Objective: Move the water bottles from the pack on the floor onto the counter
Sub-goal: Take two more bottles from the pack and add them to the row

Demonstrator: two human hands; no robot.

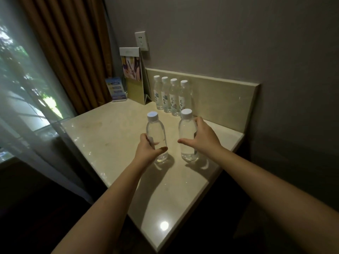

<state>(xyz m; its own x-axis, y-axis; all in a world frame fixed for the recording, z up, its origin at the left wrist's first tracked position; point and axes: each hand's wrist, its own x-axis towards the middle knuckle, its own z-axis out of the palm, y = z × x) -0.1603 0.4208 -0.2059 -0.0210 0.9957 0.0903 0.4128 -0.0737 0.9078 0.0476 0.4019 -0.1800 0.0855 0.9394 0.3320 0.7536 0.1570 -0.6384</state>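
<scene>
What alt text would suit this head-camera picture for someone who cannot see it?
A person's left hand and right hand each grip an upright, white-capped water bottle, the left bottle and right bottle, at a pale counter. Four more bottles stand in a row against the backsplash, beside a standing card.

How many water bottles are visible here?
6. Four bottles stand in a row against the backsplash; left hand holds a fifth bottle, right hand a sixth bottle. More may be offscreen.

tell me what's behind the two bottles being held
Four capped bottles stand in a row against the backsplash; the bottle in the right hand covers the last one's base.
</scene>
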